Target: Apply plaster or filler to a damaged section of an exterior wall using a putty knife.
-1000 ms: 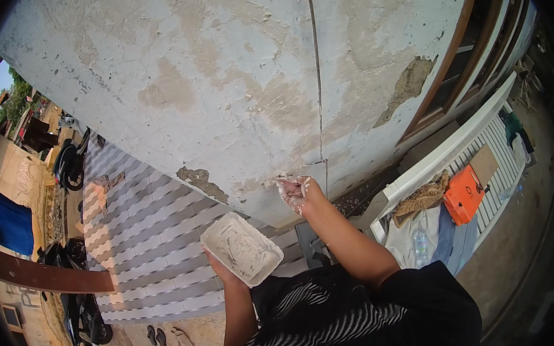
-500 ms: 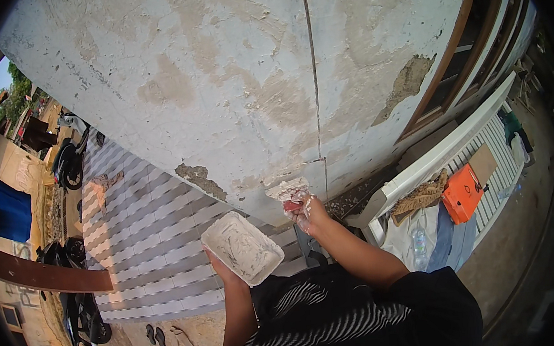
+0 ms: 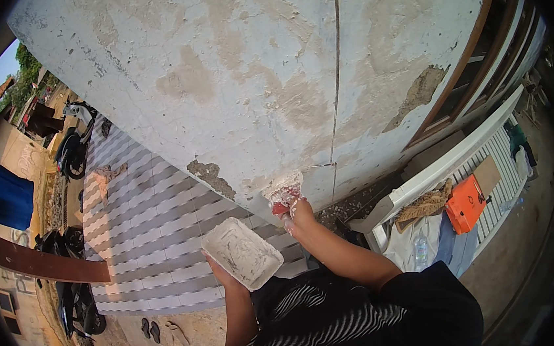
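The right hand [image 3: 295, 212] is closed around the red handle of a putty knife [image 3: 283, 192], whose plaster-caked blade lies flat against the wall [image 3: 215, 66] just left of a thin vertical crack [image 3: 336, 75], low down near the wall's foot. The left hand [image 3: 217, 268] grips a shallow white rectangular tray [image 3: 242, 252] from underneath, fingers curled about its lower edge; the tray sits tilted, just left of and below the right hand, apart from the wall, and its inside is smeared with grey-white plaster. The wall itself is pale, mottled with tan patches of filler and a few spots where the skin has broken away to rough grey, one of them [image 3: 211, 176] just left of the knife. Below the wall runs a floor of grey-and-white striped tiles [image 3: 144, 231]. To the right stands a white slatted bench [image 3: 461, 163] bearing an orange bag [image 3: 465, 202], a crumpled brown cloth [image 3: 428, 203] and a clear plastic bottle [image 3: 421, 250]. At far left motorcycles [image 3: 72, 151] are parked, and a pair of sandals [image 3: 150, 328] lies on the bare ground near the tiles' edge.
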`<state>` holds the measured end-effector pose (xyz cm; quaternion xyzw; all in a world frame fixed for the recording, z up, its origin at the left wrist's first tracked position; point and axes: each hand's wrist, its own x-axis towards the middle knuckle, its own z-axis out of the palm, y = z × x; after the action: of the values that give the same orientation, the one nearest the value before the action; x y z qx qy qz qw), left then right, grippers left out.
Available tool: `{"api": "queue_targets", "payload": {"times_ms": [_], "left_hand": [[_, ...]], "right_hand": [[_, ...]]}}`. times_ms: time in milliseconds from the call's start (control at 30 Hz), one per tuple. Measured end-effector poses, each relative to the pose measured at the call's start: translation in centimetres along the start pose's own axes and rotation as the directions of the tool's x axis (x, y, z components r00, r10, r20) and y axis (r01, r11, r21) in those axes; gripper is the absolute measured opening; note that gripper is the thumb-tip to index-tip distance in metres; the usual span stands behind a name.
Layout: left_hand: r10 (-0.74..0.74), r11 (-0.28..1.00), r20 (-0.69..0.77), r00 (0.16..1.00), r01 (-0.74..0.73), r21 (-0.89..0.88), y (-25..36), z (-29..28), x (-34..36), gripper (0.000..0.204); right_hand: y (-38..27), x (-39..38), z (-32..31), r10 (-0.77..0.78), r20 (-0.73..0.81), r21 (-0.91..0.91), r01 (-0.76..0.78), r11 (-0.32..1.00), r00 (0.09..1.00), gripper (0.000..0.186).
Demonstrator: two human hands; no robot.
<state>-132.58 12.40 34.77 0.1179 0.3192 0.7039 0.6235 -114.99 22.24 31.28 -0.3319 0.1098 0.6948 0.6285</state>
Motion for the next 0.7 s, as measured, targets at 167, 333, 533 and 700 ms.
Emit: {"api": "queue_targets", "payload": {"times_ms": [167, 333, 533, 700], "left_hand": [[0.018, 0.999, 0.001, 1.000, -0.017, -0.046, 0.9, 0.4, -0.7, 0.059], [0.040, 0.998, 0.090, 0.995, -0.036, -0.042, 1.6, 0.0, -1.2, 0.059], [0.012, 0.999, 0.046, 0.999, -0.010, -0.038, 1.8, -0.9, -1.3, 0.061], [0.021, 1.000, 0.062, 0.998, -0.021, -0.002, 1.8, -0.7, -1.4, 0.060]], "right_hand": [[0.9, -0.6, 1.4, -0.042, -0.051, -0.109, 0.036, 0.993, 0.998, 0.015], [1.8, -1.5, 2.9, -0.159, -0.074, -0.224, 0.139, 0.965, 0.985, 0.016], [4.5, -2.1, 3.5, -0.217, 0.032, -0.354, 0.214, 0.910, 0.976, 0.019], [7.0, -4.2, 4.2, -0.084, 0.307, -0.474, 0.228, 0.851, 0.948, 0.018]]}}
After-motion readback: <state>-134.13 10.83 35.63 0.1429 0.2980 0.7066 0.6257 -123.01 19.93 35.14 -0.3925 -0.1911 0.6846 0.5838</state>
